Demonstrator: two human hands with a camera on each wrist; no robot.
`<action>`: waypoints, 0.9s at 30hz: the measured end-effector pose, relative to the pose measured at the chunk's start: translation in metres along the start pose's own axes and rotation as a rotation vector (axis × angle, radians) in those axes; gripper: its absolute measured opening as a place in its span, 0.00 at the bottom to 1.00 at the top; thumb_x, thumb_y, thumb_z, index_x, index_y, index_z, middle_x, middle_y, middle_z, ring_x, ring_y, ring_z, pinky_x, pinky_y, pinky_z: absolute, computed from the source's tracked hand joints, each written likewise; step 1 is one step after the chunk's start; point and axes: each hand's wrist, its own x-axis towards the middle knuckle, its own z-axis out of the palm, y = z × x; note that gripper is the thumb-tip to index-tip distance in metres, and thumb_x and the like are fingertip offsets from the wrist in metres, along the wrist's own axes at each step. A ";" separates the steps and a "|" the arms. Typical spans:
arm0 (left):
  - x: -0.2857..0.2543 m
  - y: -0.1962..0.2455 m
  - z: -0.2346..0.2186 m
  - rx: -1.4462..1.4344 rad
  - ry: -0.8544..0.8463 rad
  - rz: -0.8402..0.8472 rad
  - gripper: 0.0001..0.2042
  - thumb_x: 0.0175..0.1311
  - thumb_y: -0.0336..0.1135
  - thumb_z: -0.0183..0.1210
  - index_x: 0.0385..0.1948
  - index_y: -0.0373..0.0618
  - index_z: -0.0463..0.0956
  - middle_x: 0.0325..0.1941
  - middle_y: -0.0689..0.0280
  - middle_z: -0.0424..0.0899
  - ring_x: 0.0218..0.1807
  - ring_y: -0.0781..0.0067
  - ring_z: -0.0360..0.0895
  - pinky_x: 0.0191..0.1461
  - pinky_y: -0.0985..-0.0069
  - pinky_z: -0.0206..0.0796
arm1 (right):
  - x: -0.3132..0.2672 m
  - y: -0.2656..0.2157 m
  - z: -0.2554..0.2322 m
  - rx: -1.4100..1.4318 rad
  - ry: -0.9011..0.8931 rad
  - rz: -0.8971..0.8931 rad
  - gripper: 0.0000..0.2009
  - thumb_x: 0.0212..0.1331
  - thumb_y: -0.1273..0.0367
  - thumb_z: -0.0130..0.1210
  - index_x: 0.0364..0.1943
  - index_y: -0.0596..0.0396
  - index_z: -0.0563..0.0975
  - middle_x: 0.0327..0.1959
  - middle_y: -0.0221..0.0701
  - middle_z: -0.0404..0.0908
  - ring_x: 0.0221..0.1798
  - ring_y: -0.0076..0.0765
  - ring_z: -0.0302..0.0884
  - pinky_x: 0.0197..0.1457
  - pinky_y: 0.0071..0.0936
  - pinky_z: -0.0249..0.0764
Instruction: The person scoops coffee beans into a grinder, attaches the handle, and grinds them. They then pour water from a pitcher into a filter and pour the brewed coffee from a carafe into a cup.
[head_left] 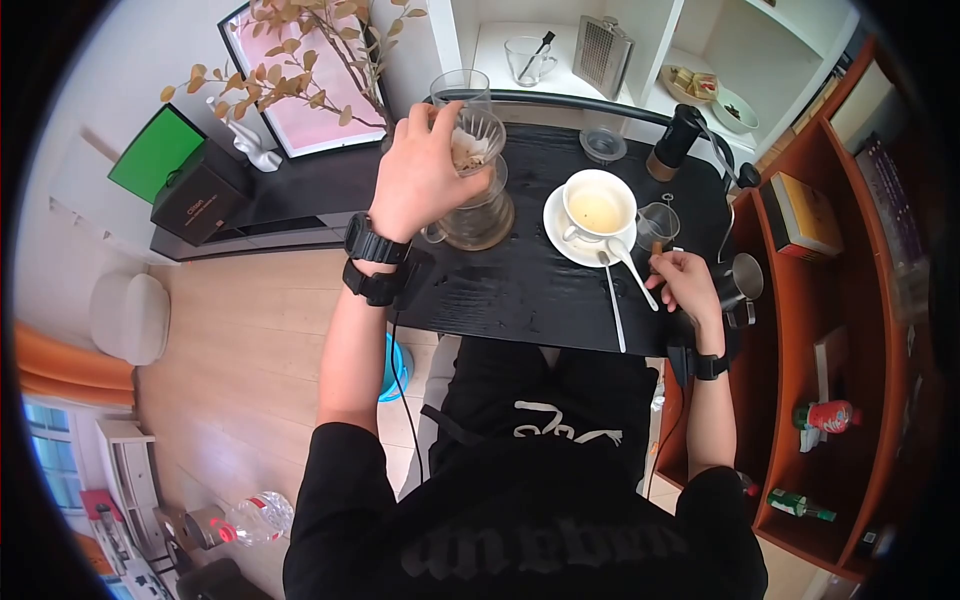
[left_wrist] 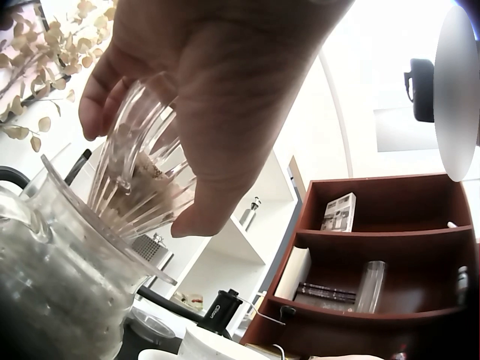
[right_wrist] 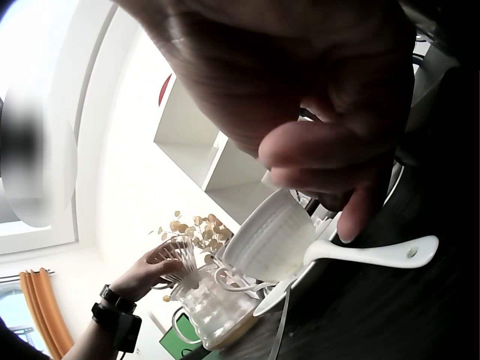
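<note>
My left hand (head_left: 418,170) grips a ribbed glass coffee dripper (left_wrist: 139,176) from above, fingers and thumb spread around its rim. A paper filter with dark grounds (head_left: 470,150) sits inside it. The dripper tilts at the mouth of a glass coffee server (head_left: 480,222), overlapping its rim. On the right, my right hand (head_left: 686,284) has curled fingers at the brown handle (head_left: 657,247) of a small glass cup (head_left: 659,222), pinching it. Beside that hand a white cup (head_left: 600,205) with pale residue stands on a saucer (head_left: 556,236), with a white spoon (head_left: 632,272) and a metal spoon (head_left: 613,305).
A black hand grinder (head_left: 676,140) and a round clear lid (head_left: 603,145) stand toward the back of the black table (head_left: 470,305). A metal pitcher (head_left: 743,278) is at the right edge. Another glass vessel (head_left: 460,88) stands behind the dripper. Shelves flank the right side.
</note>
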 end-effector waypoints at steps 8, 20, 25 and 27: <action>-0.001 0.000 0.000 0.013 -0.005 -0.009 0.35 0.47 0.46 0.69 0.61 0.45 0.70 0.54 0.55 0.73 0.55 0.52 0.75 0.55 0.62 0.73 | 0.002 0.010 -0.012 0.295 -0.016 -0.048 0.13 0.70 0.65 0.53 0.44 0.64 0.79 0.30 0.36 0.86 0.16 0.14 0.72 0.16 0.11 0.68; 0.000 0.000 0.000 0.037 0.014 0.020 0.36 0.45 0.45 0.69 0.59 0.43 0.71 0.54 0.52 0.74 0.54 0.49 0.75 0.51 0.60 0.77 | -0.019 -0.010 -0.013 0.448 -0.025 -0.205 0.12 0.71 0.64 0.53 0.47 0.58 0.78 0.33 0.29 0.84 0.23 0.12 0.74 0.25 0.10 0.67; 0.000 0.000 0.001 0.047 0.016 0.023 0.35 0.45 0.46 0.69 0.58 0.43 0.72 0.53 0.53 0.74 0.52 0.50 0.75 0.50 0.60 0.77 | -0.023 -0.011 -0.009 0.448 -0.048 -0.214 0.12 0.72 0.64 0.53 0.47 0.58 0.78 0.32 0.28 0.83 0.23 0.11 0.72 0.25 0.10 0.65; -0.001 0.000 0.000 0.049 0.005 0.012 0.34 0.46 0.46 0.69 0.58 0.44 0.72 0.53 0.54 0.74 0.53 0.50 0.75 0.51 0.60 0.77 | -0.023 -0.013 -0.008 0.428 -0.039 -0.217 0.13 0.72 0.63 0.53 0.48 0.59 0.78 0.32 0.27 0.82 0.22 0.11 0.70 0.24 0.11 0.63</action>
